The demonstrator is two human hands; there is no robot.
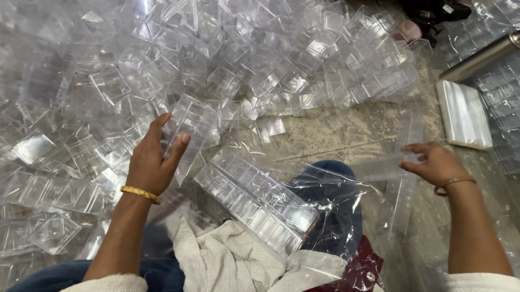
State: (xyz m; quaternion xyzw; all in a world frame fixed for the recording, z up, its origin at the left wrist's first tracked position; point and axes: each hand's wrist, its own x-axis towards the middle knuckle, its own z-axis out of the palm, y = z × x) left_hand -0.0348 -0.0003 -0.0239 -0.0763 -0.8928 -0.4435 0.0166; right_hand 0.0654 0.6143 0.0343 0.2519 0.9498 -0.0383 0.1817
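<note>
My left hand (151, 159) grips a clear plastic box (190, 131) at the edge of a big heap of clear plastic boxes (209, 55). My right hand (435, 163) pinches the edge of a clear plastic bag (393, 175) stretched across my lap. Inside the bag lies a packed row of clear boxes (256, 201), slanting from upper left to lower right. Each wrist carries a thin bangle.
A white cloth (224, 264) and blue trousers (38, 284) cover my lap. A stack of flat clear bags (463, 114) lies on the dusty floor at right, beside a metal tube (490, 53) and more packed boxes (512, 103). Dark items (435, 7) sit at top right.
</note>
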